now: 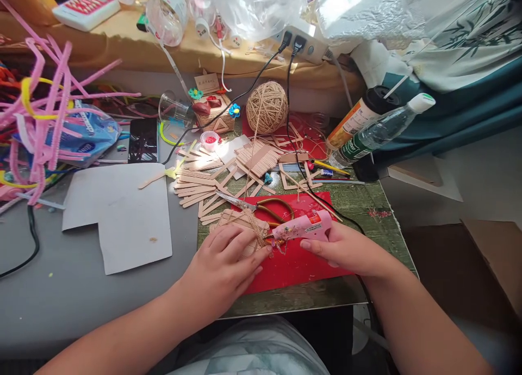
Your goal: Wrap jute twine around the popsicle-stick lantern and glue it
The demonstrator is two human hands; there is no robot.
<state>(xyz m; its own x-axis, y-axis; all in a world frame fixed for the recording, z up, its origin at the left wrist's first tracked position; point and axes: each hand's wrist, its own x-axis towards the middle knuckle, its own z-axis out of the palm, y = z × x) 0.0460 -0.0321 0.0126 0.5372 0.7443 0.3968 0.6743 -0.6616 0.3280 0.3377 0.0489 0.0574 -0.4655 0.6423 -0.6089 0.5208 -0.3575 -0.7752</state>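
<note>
My right hand [346, 250] grips a pink glue gun [304, 227] with its nozzle pointing left, its black cord running back to a power strip [310, 44]. My left hand [222, 266] presses flat on a small panel of wooden craft sticks [240, 222] wrapped with twine, lying partly on a red sheet [293, 266]. The nozzle sits right beside the panel's right edge. Scissors with yellow handles [261, 205] lie just behind the panel.
Loose craft sticks [204, 182] and stick frames cover the green board. A twine ball [267, 107], a phone [142, 140], grey card [122, 211], pink pipe cleaners [44, 103], a water bottle [379, 131] and a glue tube [359, 116] surround it.
</note>
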